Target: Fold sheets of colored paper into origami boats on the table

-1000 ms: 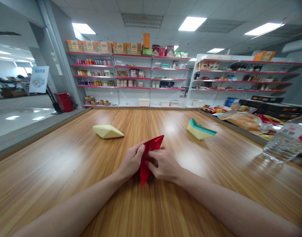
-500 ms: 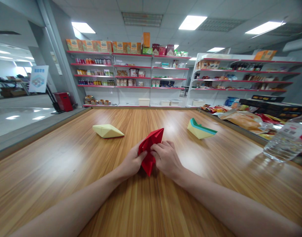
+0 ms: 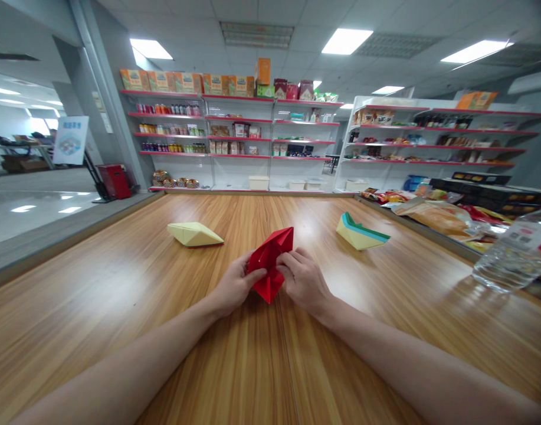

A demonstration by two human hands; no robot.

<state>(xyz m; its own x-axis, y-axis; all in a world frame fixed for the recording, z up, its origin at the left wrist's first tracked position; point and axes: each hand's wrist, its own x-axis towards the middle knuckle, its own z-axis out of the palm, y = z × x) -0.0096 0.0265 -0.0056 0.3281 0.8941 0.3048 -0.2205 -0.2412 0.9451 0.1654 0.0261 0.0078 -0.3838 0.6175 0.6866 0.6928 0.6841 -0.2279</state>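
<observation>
Both my hands hold a red folded-paper boat (image 3: 270, 251) tilted above the middle of the wooden table, its opening facing me. My left hand (image 3: 237, 283) is closed on its left side, the thumb lying on the inner fold and the other fingers hidden behind. On the right edge, my right hand (image 3: 306, 280) pinches the paper between thumb and curled fingers. Farther off to the left lies a pale yellow folded-paper boat (image 3: 194, 234) with its underside up. To the right stands another paper boat (image 3: 361, 232) in yellow, blue and green. Neither of these is touched.
The wood-grain table (image 3: 186, 366) has a raised edge. At right stands a clear plastic bottle (image 3: 511, 254), near bagged snacks (image 3: 438, 217) and stacked black boxes (image 3: 495, 195). Stocked shelves (image 3: 239, 139) line the back, and a sign (image 3: 71, 140) stands at left.
The red paper's sides have spread wider, and its lower tip has risen a little. My right hand has shifted slightly to the right; my left hand keeps its hold.
</observation>
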